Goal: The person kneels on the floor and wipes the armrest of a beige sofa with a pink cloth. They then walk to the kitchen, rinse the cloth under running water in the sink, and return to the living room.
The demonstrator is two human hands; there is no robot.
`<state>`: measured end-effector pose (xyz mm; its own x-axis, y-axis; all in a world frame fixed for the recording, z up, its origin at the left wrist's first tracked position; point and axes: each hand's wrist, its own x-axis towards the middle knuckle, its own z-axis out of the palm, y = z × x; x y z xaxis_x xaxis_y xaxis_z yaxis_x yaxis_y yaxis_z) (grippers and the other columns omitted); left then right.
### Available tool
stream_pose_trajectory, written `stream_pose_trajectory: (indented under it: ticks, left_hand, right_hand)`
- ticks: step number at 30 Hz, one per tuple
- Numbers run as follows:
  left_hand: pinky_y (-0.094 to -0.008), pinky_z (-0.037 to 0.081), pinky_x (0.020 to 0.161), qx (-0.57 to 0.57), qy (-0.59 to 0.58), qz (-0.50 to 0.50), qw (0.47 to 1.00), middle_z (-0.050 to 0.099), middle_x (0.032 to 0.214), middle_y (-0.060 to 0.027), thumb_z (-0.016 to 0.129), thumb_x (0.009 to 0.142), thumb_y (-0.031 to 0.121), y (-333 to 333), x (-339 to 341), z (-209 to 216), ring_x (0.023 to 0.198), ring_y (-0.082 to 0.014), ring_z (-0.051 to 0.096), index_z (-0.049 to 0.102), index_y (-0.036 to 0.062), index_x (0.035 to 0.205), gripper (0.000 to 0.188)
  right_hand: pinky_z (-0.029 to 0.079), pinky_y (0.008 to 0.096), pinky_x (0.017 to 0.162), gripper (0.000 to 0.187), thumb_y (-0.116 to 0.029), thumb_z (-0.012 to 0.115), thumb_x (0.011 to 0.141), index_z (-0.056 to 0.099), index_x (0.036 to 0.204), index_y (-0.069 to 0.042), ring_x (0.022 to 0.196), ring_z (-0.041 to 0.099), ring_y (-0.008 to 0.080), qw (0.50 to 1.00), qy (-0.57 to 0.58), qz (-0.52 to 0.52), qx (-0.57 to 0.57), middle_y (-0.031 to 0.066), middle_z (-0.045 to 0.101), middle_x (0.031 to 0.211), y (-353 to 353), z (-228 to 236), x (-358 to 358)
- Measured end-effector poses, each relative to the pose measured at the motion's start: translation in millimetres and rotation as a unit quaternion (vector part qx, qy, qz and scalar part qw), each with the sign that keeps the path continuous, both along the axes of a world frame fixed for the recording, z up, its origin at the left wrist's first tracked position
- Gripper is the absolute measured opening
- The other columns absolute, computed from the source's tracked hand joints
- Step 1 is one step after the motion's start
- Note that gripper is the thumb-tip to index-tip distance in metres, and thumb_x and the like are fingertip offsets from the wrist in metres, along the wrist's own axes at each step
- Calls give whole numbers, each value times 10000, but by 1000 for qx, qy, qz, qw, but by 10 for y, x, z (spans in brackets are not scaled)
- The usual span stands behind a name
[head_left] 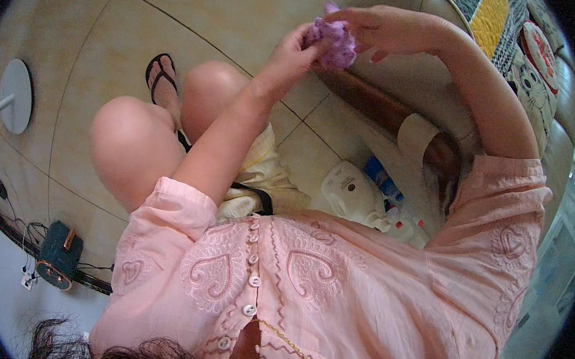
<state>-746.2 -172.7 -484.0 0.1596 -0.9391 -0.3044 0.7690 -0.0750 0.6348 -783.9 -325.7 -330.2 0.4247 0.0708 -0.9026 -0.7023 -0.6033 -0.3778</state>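
Note:
A small crumpled purple cloth (338, 46) is held up in front of me, near the edge of the sofa. My left hand (295, 57) is closed on its near left side, thumb pressed against the folds. From the right, my right hand (385, 31) reaches over the cloth with its fingers bent. One fingertip lies across the upper folds, and a bit of purple sticks up beyond it. The underside of the right-hand grip is partly in shadow.
A sofa (418, 81) with a wooden base stands at the right, carrying cushions and a patterned cover (489, 22). White jug (349, 189) and blue bottle (382, 177) are on the tiles below. A round white stand base (17, 97) and dark green box-shaped device (61, 254) with cables lie left.

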Motion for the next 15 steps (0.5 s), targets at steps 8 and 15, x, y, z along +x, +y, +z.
stream_pose_trajectory:
  ticks: [8,15]
  left_hand:
    - [-385,417,846,-92,-390,9,916,585,954,-134,501,808,116,45,-535,-149,918,-326,541,593,47,946,179]
    - [-373,396,854,-210,-341,-17,916,577,957,-128,445,852,192,83,-399,801,940,-306,519,593,38,950,234]
  right_hand:
    - [506,354,723,334,-214,402,938,473,1153,32,836,640,245,987,-152,4,-53,180,635,951,-339,-30,44]
    - [489,347,757,333,-208,384,938,480,1142,36,889,622,257,981,-192,13,-39,178,630,976,-348,-11,62]
